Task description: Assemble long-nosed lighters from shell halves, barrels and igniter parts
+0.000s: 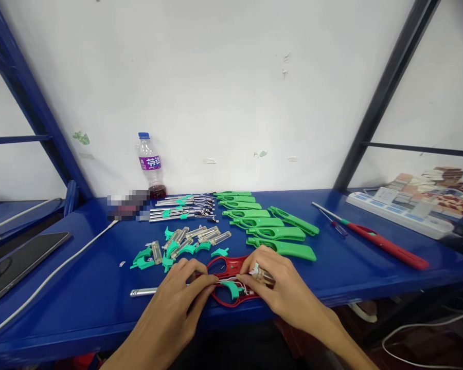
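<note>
Pinching with fingertips nearly together, the left hand (pixel 181 295) grips the open red casing (pixel 233 265) at the worktop's (pixel 100 282) front edge; the curled right hand (pixel 281 282) holds a clear reservoir (pixel 261 272), its fingertips by the white wires (pixel 243 288). From here, I'd worry a tug could pull one loose, or a slackened grip drop the reservoir and jog the green trigger (pixel 233 289).

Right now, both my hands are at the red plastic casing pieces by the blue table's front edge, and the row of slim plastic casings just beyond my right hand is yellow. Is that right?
Not quite: the row of slim plastic casings is green, not yellow, as the head view shows. Your left hand and right hand are at the red plastic casing pieces.
</note>
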A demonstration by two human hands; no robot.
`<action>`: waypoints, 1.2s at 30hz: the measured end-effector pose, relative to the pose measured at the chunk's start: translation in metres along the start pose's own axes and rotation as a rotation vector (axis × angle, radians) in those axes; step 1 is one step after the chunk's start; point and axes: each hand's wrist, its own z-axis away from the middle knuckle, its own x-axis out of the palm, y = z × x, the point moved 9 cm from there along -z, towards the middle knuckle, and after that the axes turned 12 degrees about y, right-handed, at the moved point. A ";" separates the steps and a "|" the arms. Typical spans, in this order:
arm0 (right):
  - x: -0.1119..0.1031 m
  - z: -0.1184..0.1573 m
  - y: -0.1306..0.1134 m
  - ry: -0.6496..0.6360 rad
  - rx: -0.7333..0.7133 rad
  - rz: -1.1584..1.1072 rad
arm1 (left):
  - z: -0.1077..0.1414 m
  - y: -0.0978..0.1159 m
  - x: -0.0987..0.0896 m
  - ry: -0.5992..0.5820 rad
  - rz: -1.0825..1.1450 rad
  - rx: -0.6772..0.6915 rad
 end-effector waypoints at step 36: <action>-0.005 0.002 -0.003 0.064 -0.089 -0.058 | -0.020 0.018 0.023 -0.055 0.073 -0.089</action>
